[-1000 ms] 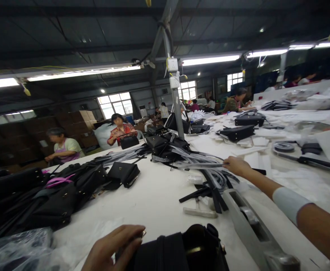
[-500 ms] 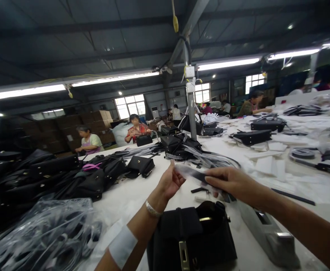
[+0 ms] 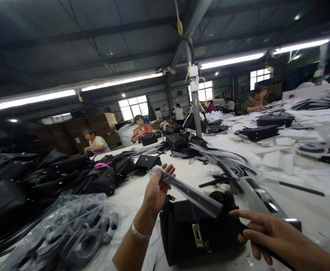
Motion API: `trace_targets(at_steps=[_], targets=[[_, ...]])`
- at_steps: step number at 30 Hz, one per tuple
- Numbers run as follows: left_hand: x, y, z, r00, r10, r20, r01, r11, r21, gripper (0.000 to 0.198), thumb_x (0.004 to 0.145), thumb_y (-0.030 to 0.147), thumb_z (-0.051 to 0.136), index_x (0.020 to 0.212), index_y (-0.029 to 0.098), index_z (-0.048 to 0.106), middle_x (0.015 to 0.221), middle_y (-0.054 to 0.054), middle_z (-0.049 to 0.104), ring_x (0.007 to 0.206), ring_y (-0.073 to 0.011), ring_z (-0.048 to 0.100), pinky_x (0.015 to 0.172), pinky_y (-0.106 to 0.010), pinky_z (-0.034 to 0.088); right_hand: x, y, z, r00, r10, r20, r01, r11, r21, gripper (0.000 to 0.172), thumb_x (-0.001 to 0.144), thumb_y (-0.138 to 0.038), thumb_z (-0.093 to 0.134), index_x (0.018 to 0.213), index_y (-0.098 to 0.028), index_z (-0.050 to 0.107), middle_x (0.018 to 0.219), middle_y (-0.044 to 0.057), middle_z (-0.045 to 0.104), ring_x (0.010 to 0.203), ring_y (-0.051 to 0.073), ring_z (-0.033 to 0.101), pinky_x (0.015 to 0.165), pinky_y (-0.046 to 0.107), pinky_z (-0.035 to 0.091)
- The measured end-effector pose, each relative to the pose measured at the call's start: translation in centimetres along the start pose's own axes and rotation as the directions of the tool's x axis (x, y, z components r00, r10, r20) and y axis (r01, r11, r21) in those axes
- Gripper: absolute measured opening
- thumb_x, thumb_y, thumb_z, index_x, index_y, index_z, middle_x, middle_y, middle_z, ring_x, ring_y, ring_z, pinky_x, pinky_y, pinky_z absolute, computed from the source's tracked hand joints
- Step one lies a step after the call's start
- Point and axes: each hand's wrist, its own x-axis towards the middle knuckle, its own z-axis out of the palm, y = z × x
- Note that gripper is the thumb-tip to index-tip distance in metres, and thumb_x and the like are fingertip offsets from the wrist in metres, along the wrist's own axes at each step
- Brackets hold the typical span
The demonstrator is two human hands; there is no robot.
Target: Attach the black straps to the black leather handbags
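Note:
My left hand is closed on one end of a black strap in a clear plastic sleeve. The sleeve's other end slants down to the right, over the top of a black handbag. That bag stands upright in front of me, with a gold turn-lock plate on its front. At the bag's right side is my right hand, thumb and fingers pinching a narrow black strip that runs below the palm. Part of this strip is hidden by the hand.
A grey tape dispenser stands right of the bag. Bagged coiled straps lie at left, before a heap of black bags. Sleeved straps spread near a metal post. Co-workers sit across the table.
My left hand has shifted left with the sleeved strap. My right hand has let go of it and come down and right to the bag's side. The view has turned slightly left.

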Motion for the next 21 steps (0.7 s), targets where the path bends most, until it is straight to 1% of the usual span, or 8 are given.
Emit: trace_targets(at_steps=[4,6,9,12,14,16,19,21], targets=[[-0.9,0.5,0.0,0.999,0.029,0.023,-0.030,0.999,0.046,0.030,0.104,0.021,0.046,0.127,0.004,0.057,0.122,-0.022,0.069,0.105,-0.0256,0.072,0.098,-0.037,0.057,-0.4,-0.9,1.2,1.000,-0.012,-0.005,0.011,0.998,-0.064,0.090,0.072,-0.061,0.071,0.143,-0.010,0.051,0.078,0.012,0.075,0.059,0.020,0.068,0.046,0.024,0.054],[-1.0,0.9,-0.2,0.998,0.049,0.034,-0.051,0.998,0.049,0.030,0.104,0.021,0.045,0.125,0.004,0.058,0.121,-0.022,0.070,0.105,-0.0254,0.073,0.097,-0.037,0.058,-0.4,-0.9,1.4,1.000,-0.014,-0.015,0.013,0.995,-0.095,0.094,0.071,-0.064,0.070,0.145,-0.009,0.049,0.072,0.011,0.075,0.056,0.018,0.066,0.048,0.024,0.054],[-0.8,1.6,-0.9,0.997,0.074,0.025,-0.075,0.996,0.046,0.030,0.105,0.022,0.044,0.122,0.004,0.059,0.121,-0.022,0.070,0.105,-0.0248,0.073,0.093,-0.034,0.060,-0.5,-0.1,1.1,1.000,0.001,-0.025,-0.004,0.992,-0.126,0.098,0.070,-0.069,0.067,0.145,-0.008,0.049,0.061,0.008,0.072,0.052,0.017,0.063,0.050,0.024,0.054],[-0.6,2.2,-1.4,0.996,0.090,-0.009,-0.089,0.995,0.052,0.029,0.105,0.021,0.043,0.120,0.004,0.060,0.120,-0.021,0.071,0.104,-0.0239,0.073,0.092,-0.033,0.060,-0.8,0.8,0.7,1.000,0.015,-0.027,-0.018,0.990,-0.137,0.100,0.070,-0.073,0.065,0.145,-0.009,0.049,0.061,0.008,0.072,0.052,0.018,0.062,0.048,0.025,0.052],[-0.9,2.1,-1.3,0.995,0.099,-0.017,-0.098,0.993,0.063,0.027,0.105,0.020,0.044,0.120,0.005,0.060,0.120,-0.020,0.071,0.103,-0.0234,0.073,0.092,-0.033,0.060,-0.8,0.9,0.8,1.000,0.003,-0.029,-0.007,0.990,-0.143,0.099,0.071,-0.072,0.064,0.144,-0.007,0.049,0.061,0.008,0.071,0.052,0.018,0.062,0.049,0.025,0.052],[-1.4,1.6,-0.9,0.996,0.090,0.004,-0.090,0.992,0.083,0.025,0.103,0.018,0.047,0.121,0.007,0.060,0.121,-0.019,0.071,0.104,-0.0231,0.073,0.094,-0.033,0.059,-0.7,0.4,1.2,0.999,-0.030,-0.020,0.027,0.990,-0.136,0.093,0.075,-0.067,0.065,0.144,-0.008,0.049,0.065,0.009,0.073,0.054,0.018,0.064,0.049,0.024,0.053],[-2.4,0.5,-0.1,0.998,0.045,0.048,-0.050,0.990,0.128,0.024,0.101,0.013,0.051,0.124,0.010,0.059,0.123,-0.017,0.071,0.108,-0.0223,0.071,0.094,-0.030,0.058,-0.2,-1.1,2.2,0.995,-0.097,0.010,0.097,0.992,-0.080,0.082,0.080,-0.059,0.066,0.146,-0.013,0.047,0.079,0.009,0.075,0.059,0.017,0.067,0.048,0.022,0.051],[-3.0,-0.1,-0.1,0.997,0.039,0.061,-0.049,0.986,0.159,0.025,0.100,0.014,0.053,0.124,0.011,0.058,0.124,-0.016,0.070,0.111,-0.0215,0.070,0.093,-0.028,0.057,0.1,-2.3,2.8,0.992,-0.121,0.023,0.122,0.991,-0.051,0.077,0.084,-0.059,0.063,0.146,-0.016,0.047,0.082,0.008,0.075,0.055,0.014,0.064,0.045,0.021,0.048]])
